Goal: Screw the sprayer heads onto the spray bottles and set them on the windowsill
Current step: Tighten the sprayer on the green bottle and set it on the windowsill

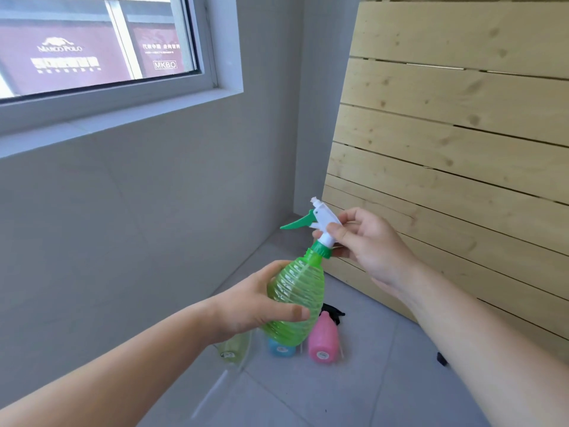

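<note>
I hold a ribbed, see-through green spray bottle (295, 300) in mid-air, tilted to the right. My left hand (255, 306) wraps around its belly. On the bottle's neck sits a white sprayer head (323, 217) with a green trigger and green collar, and my right hand (366, 241) pinches the head's stem just above the collar. On the floor below lie a pink bottle (323, 343), a blue bottle (281, 349) partly hidden by the green one, and a pale clear bottle (235, 346). A black sprayer head (334, 312) lies behind the pink bottle. The windowsill (101, 118) runs at upper left.
A slatted wooden panel (462, 134) leans against the wall on the right. Grey wall (138, 226) stands below the window. Grey floor tiles (354, 396) spread underneath. A small black piece (442, 359) lies by my right forearm.
</note>
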Action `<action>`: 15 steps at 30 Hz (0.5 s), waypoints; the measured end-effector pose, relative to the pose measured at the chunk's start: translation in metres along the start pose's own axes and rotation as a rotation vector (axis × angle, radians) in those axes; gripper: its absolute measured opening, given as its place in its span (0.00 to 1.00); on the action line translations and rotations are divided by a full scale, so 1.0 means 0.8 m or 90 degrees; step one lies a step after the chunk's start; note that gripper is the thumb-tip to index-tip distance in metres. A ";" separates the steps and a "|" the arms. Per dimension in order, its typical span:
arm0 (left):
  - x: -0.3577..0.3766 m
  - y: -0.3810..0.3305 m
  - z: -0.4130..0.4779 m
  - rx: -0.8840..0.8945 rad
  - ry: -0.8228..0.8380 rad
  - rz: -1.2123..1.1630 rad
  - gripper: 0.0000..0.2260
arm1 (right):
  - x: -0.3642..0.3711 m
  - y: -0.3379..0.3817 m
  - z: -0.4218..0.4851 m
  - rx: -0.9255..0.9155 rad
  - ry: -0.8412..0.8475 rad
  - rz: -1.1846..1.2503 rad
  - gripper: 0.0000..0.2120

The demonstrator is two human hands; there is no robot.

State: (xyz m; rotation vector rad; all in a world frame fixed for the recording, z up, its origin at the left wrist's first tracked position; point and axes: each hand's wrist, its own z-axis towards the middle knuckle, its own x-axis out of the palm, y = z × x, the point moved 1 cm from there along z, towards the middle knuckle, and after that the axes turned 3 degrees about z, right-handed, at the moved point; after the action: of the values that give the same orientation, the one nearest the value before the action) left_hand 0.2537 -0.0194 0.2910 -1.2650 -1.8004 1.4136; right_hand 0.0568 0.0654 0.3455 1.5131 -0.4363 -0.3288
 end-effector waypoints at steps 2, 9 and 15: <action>0.000 0.000 0.001 0.003 0.002 0.008 0.33 | 0.002 -0.005 -0.001 -0.003 0.031 -0.013 0.02; 0.001 -0.001 0.000 0.004 0.006 -0.003 0.31 | -0.006 -0.013 0.003 0.047 0.130 -0.090 0.10; 0.001 -0.007 -0.004 0.021 0.006 0.004 0.30 | -0.014 -0.012 0.006 0.034 0.193 -0.131 0.20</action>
State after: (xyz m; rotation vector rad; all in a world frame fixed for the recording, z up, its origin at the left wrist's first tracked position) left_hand 0.2538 -0.0173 0.2969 -1.2592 -1.7621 1.4328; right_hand 0.0454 0.0658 0.3353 1.6328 -0.0496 -0.2443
